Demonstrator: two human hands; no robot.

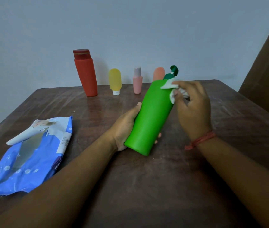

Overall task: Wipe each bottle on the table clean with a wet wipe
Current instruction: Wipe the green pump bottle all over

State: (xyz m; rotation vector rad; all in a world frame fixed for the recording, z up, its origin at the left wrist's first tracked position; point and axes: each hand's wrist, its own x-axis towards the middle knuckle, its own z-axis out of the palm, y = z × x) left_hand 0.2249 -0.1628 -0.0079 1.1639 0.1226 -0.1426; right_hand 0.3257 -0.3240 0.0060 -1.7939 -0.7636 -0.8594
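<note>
My left hand [125, 127] grips the lower body of a tall green pump bottle [152, 116], tilted away from me above the table. My right hand [193, 106] pinches a crumpled white wet wipe [171, 89] against the bottle's shoulder, just below the dark green pump head. At the table's far edge stand a red bottle [85, 74], a yellow tube [115, 81] on its white cap, a pink bottle [137, 82] and an orange tube [158, 74], partly hidden behind the green bottle.
A blue wet wipe pack [30, 158] lies at the left of the brown wooden table [147, 186], its flap peeled open. A grey wall stands behind the table. A brown panel [268, 79] rises at the right.
</note>
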